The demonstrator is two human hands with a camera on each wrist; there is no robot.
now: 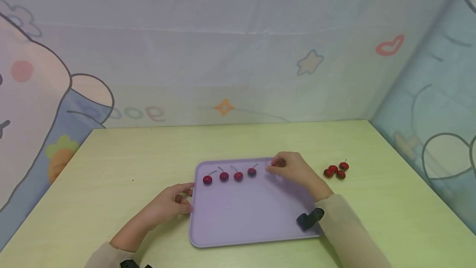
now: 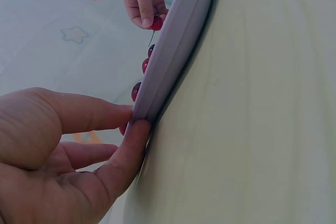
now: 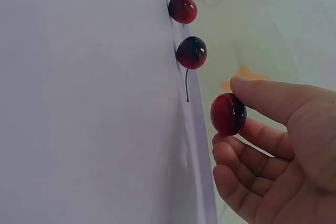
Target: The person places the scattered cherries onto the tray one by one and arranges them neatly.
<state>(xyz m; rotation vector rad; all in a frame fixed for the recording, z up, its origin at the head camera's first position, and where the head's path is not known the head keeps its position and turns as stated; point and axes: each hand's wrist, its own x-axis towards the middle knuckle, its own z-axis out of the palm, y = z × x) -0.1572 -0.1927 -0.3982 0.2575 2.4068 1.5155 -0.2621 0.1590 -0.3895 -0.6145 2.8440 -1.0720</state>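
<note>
A light purple tray lies on the table. Along its far side several red cherries with thin stems stand in a row. Over the far right part of the tray, my right hand pinches another cherry between thumb and fingers. That cherry is mostly hidden by the fingers in the head view. My left hand rests its spread thumb and fingertips against the tray's left rim, as the left wrist view also shows up close.
Several more cherries sit in a small cluster on the table right of the tray. The pale yellow-green table ends at a printed cloth backdrop. A black wrist camera sits at the right cuff, above the tray's near right corner.
</note>
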